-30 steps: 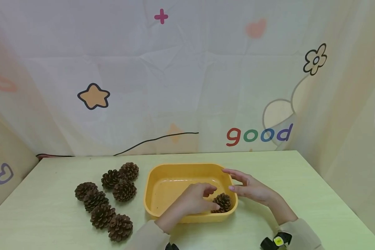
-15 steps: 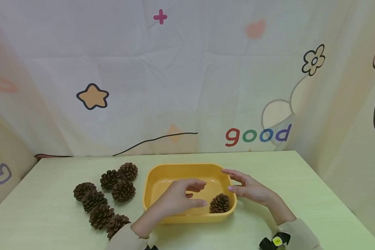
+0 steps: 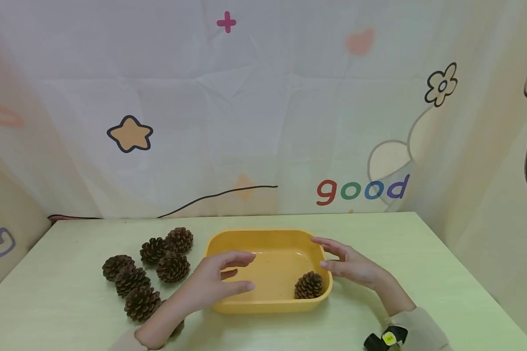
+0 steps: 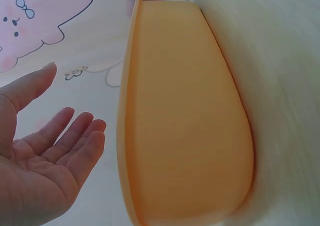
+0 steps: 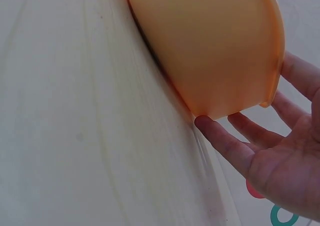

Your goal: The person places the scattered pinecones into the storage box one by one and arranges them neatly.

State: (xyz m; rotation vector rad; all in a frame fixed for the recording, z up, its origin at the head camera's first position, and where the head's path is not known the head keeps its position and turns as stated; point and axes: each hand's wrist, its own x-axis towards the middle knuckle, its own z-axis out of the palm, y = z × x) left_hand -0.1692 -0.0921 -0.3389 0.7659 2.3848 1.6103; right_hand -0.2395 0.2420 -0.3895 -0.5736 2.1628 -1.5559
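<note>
A yellow plastic tub point(image 3: 274, 306) stands on the table, and a single brown pine cone point(image 3: 309, 285) lies in its front right corner. My left hand point(image 3: 208, 282) hovers over the tub's left side, fingers and thumb apart and holding nothing; the left wrist view shows its palm point(image 4: 37, 186) beside the tub wall point(image 4: 185, 111). At the right end, my right hand point(image 3: 355, 264) rests spread fingertips against the tub's outer wall and rim. In the right wrist view its fingers point(image 5: 227, 146) touch the wall point(image 5: 215, 51) from outside.
Several pine cones point(image 3: 142, 303) are grouped on the table left of the tub, one partly hidden behind my left forearm point(image 3: 164, 319). A printed cloth backdrop point(image 3: 246, 122) rises behind the pale green table point(image 3: 377, 234).
My left hand has drawn away from the pine cone in the tub and moved left, its fingers parting. The right hand has stayed at the tub's right end.
</note>
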